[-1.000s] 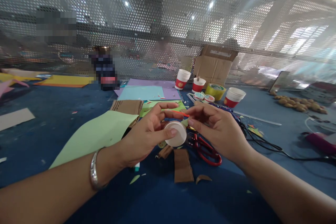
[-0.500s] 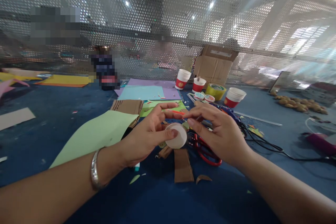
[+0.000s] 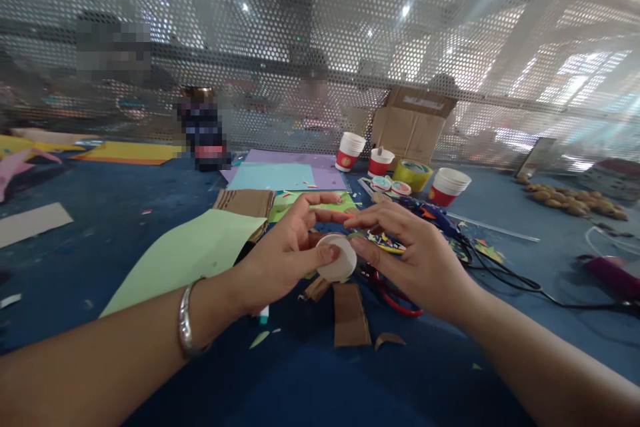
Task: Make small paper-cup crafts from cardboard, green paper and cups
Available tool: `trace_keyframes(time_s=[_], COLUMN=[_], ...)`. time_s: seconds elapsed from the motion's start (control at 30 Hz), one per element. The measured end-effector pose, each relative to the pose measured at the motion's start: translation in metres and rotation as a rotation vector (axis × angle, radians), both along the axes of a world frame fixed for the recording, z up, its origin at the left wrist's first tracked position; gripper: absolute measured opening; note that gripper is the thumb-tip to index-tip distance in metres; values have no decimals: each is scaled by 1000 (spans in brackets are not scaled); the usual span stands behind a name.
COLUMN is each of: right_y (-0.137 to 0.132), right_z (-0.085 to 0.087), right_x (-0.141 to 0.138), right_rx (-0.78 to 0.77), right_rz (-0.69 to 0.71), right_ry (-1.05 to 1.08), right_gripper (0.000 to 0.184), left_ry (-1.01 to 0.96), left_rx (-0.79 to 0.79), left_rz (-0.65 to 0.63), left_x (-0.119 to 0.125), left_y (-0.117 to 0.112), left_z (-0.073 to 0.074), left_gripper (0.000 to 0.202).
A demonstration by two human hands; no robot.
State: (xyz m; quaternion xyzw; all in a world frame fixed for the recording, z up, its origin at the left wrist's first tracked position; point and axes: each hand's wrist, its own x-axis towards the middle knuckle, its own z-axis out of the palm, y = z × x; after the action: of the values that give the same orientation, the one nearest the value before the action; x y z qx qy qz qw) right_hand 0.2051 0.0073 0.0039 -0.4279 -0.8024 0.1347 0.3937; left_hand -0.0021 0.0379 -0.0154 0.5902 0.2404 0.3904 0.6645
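My left hand holds a white round disc upright, its thumb pressed on the face and its fingers curved behind and above. At the disc's right edge is the thumb of my right hand, with the fingers bent over towards the left fingertips. A small greenish piece shows by that thumb; what it belongs to is hidden. Below the hands lie a brown cardboard piece and a smaller folded cardboard scrap. Red-handled scissors lie partly covered under my right hand.
Light green paper and corrugated cardboard lie left. Behind are blue paper, paper cups, yellow tape and a cardboard box against a perforated screen. A black cable crosses the right side, near peanut-like pieces.
My right thumb has moved down and left onto the disc's edge. An orange-red strip between the fingertips is now mostly hidden. The left hand keeps its hold on the disc.
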Motion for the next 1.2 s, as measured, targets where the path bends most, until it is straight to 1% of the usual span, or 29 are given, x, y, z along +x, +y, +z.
trace_keyframes(time_s=[0.13,0.27,0.43,0.57,0.67,0.8,0.87,1.13,1.2], right_y=[0,-1,0,1,2,1,2,1,2], right_z=[0,-1,-5,-7,-7,-5,-4,-1,-1], right_x=[-2,-4,-4,-4,-4,-2,-1,-2,-2], right_rx=[-68,-57,-81,-89,-91,-120,-122,-57,-69], right_rz=[-13,-32,-49,-74,-72,-63,-72,-81,-91], right_ry=[-15,7,80,93,84,123,136,129,134], right_gripper=[17,16,15,16,15,16,16,13,11], left_ry=[38,56,42,155,204,133,94,85,58], left_rx=[79,117,82,31,-22,-37,-36,-43,-50], left_rz=[22,45,99,108,104,220,259,241,232], left_x=[1,3,3,2,1,2,3,1,2], left_y=[-2,-4,-1,0,-1,1,2,-1,-1], left_z=[2,2,-1,0,2,3,4,2,2], left_gripper=[53,52,56,56,51,39,38,50,52])
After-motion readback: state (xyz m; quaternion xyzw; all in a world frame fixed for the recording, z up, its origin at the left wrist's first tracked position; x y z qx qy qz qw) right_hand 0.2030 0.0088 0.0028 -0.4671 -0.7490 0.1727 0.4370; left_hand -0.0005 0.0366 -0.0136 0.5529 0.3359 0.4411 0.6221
